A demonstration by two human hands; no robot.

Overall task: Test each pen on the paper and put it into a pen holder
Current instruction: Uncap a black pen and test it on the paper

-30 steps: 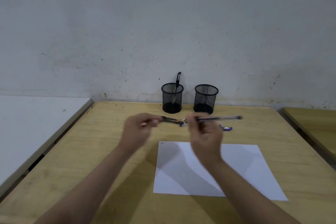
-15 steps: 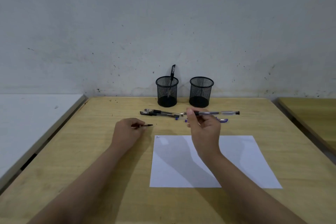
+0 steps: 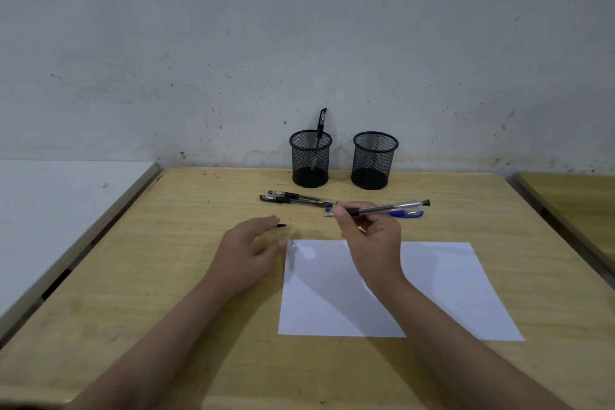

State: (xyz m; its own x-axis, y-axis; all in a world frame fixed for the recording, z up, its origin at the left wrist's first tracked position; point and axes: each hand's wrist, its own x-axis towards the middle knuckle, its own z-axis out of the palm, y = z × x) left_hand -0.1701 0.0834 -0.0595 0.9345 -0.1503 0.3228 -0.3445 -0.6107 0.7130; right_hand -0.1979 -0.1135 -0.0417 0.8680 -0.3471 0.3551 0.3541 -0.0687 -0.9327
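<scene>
My right hand (image 3: pixel 372 240) grips an uncapped clear pen (image 3: pixel 386 208) just beyond the far edge of the white paper (image 3: pixel 432 293), its tip pointing left. My left hand (image 3: pixel 249 253) rests left of the paper, fingers spread, and the black pen cap (image 3: pixel 281 226) lies on the table at its fingertips. Two black capped pens (image 3: pixel 296 198) and a blue pen (image 3: pixel 407 214) lie in front of the holders. The left mesh pen holder (image 3: pixel 310 156) has one pen (image 3: pixel 320 125) standing in it. The right mesh pen holder (image 3: pixel 375 158) looks empty. A small scribble (image 3: pixel 294 243) marks the paper's top left corner.
The wooden table (image 3: pixel 166 276) ends at a grey wall just behind the holders. A white table (image 3: pixel 50 210) adjoins on the left, across a narrow gap. Another wooden table (image 3: pixel 575 203) stands at the right.
My hands pulled the cap off the pen and moved apart. My left hand came down to the table with the cap and spread its fingers. My right hand kept hold of the pen.
</scene>
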